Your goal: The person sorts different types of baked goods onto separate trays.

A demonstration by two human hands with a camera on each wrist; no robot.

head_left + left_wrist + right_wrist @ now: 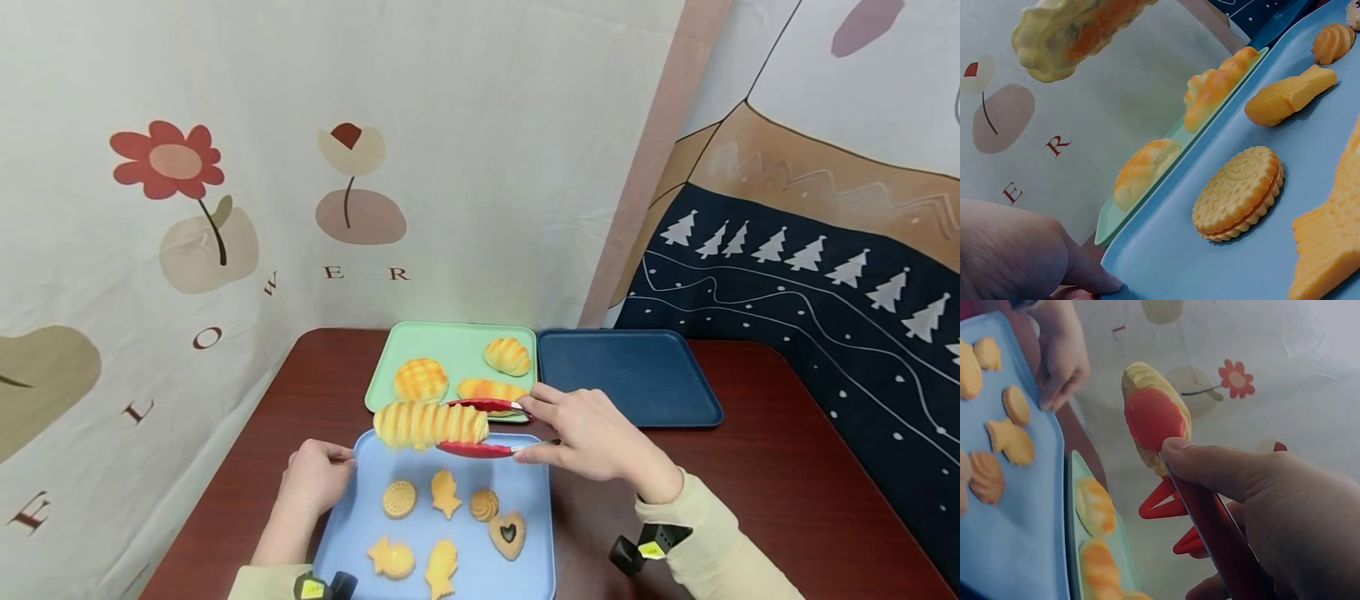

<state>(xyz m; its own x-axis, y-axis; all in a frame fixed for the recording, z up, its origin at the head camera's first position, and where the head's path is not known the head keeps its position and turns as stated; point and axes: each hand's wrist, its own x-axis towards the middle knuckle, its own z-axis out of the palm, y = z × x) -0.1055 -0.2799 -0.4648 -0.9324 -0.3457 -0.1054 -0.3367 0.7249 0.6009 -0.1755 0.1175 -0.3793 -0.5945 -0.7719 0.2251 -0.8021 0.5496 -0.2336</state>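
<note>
My right hand point(592, 433) grips a pair of red tongs point(483, 451), thumb on one arm and fingers on the other. Between the tong tips is a long, ridged yellow bread roll point(416, 423), held up over the far edge of the light blue tray point(542, 517). My left hand point(313, 477) pinches that tray's rim near its far left corner; the left wrist view shows the thumb and finger there. On the tray lie several cookies, among them a round sandwich cookie point(1238, 194), a heart-shaped one point(507, 536) and fish-shaped ones point(445, 493).
Behind the blue tray, a green tray point(435, 335) carries a round bun point(421, 380), a small roll point(507, 357) and a long bread point(489, 389). To its right sits a dark blue tray point(630, 375). A printed cloth point(487, 167) hangs behind the brown table point(765, 500).
</note>
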